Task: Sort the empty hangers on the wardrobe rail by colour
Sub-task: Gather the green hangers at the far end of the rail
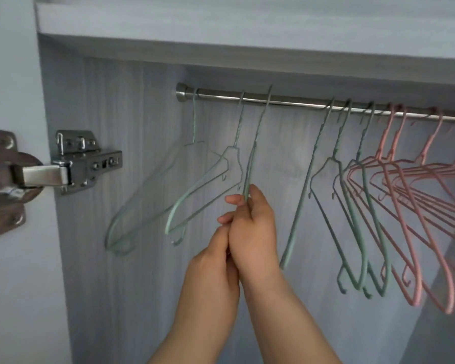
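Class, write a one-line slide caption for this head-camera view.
Both hands hold a green hanger at the rail; pink hangers hang right.

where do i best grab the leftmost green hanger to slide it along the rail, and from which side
Grip the leftmost green hanger on its straight neck just under the hook, coming from the front. Its body swings out towards the camera and to the left, so a hold low on the frame would likely tilt it, while the neck hangs clear below the rail with open space beside it.
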{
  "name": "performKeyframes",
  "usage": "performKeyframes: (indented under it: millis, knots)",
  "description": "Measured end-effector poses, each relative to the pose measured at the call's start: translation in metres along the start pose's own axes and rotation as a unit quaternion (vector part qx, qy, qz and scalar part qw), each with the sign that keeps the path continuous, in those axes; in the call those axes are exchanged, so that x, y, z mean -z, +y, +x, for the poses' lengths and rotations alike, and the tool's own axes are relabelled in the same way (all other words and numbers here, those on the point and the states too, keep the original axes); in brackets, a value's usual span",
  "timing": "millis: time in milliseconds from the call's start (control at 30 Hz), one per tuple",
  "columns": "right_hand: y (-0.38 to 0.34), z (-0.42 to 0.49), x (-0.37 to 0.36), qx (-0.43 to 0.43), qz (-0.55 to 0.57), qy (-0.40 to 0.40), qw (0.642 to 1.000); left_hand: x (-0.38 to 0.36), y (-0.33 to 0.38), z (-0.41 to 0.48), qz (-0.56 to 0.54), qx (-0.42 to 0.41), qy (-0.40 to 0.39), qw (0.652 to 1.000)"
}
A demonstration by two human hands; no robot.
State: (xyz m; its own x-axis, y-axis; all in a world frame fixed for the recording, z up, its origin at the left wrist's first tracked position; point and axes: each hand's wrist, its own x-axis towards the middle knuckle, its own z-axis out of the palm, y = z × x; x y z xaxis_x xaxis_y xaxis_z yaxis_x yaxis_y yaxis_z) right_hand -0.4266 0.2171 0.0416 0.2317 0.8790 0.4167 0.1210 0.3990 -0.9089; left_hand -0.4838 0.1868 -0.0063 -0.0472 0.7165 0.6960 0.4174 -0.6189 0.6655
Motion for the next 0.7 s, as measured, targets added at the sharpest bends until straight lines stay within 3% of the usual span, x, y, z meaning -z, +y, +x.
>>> performKeyframes:
  millis: [367,467,600,700]
  knots:
    - [0.008,-0.006,0.006,0.000,0.029,0.061,0.998,-0.006,-0.003,-0.002,-0.041,0.012,-0.051,0.998]
    - [0.015,-0.006,0.018,-0.017,0.018,0.073,0.997,-0.003,0.002,-0.017,-0.002,-0.035,-0.056,0.998]
    - [0.020,-0.006,0.032,-0.037,0.023,0.075,0.996,0.023,0.007,-0.035,0.071,-0.214,0.118,0.967]
    - [0.023,-0.014,0.032,-0.043,-0.005,0.056,0.997,0.036,0.008,-0.021,0.072,-0.190,0.215,0.955]
